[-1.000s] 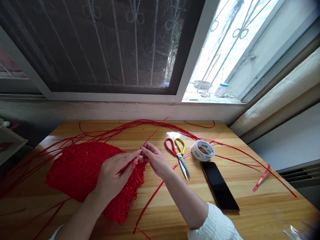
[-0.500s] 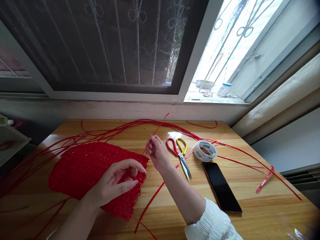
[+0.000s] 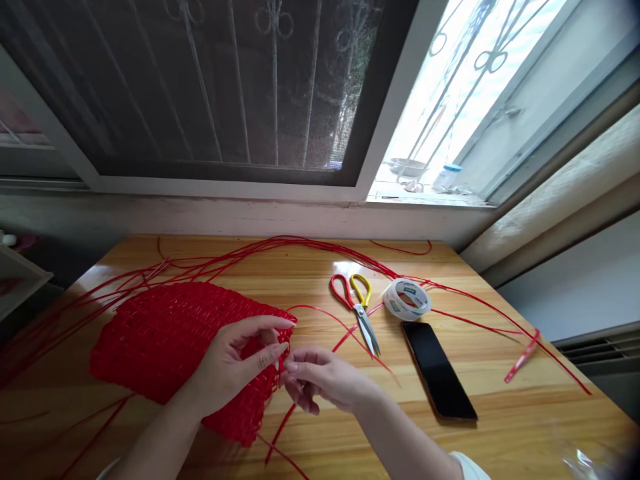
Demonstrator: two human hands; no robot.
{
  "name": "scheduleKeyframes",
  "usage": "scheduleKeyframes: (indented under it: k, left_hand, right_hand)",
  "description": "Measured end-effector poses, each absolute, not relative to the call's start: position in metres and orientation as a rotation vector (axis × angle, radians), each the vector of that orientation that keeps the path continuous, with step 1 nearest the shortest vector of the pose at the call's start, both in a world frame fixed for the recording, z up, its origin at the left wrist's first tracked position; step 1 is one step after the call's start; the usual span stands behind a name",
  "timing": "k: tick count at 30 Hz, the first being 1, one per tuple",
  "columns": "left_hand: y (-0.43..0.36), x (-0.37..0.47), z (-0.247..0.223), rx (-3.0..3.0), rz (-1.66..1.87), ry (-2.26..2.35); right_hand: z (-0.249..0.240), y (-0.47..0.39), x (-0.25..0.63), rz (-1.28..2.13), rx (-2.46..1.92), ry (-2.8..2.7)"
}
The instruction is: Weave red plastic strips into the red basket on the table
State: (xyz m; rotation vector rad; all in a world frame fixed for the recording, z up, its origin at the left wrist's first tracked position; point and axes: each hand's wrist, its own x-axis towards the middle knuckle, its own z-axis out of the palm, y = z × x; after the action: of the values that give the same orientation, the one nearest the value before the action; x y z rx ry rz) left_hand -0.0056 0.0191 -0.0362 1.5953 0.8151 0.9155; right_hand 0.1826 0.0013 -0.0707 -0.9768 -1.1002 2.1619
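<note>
A red woven mat (image 3: 165, 340) of plastic strips lies on the wooden table (image 3: 500, 407), left of centre. My left hand (image 3: 235, 363) rests on the mat's right edge, its thumb and fingers pinching the weave there. Just right of it, my right hand (image 3: 323, 383) pinches a loose red strip (image 3: 345, 327) close to the mat's edge. That strip loops up and away to the right. Both hands nearly touch at the fingertips.
Many long red strips (image 3: 225, 257) fan across the far table and off its left side. Scissors (image 3: 357, 307) with red and yellow handles, a roll of clear tape (image 3: 406, 299) and a dark phone (image 3: 437, 370) lie to the right. A window sill runs behind.
My right hand came down from the raised strip toward me and now meets my left hand at the mat's edge. The strip it held upright now loops low over the table.
</note>
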Motion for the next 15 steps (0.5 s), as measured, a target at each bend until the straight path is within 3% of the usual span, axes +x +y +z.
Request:
scheduleKeyframes:
  k: [10,15]
  left_hand:
    - [0.016,-0.003,-0.04,1.655,0.902,0.847]
    - [0.015,-0.001,-0.042,1.753,0.889,0.862]
  right_hand:
    - [-0.091,0.009,0.174,2.295,-0.79,-0.718]
    - [-0.094,0.007,0.169,2.11,-0.445,-0.23]
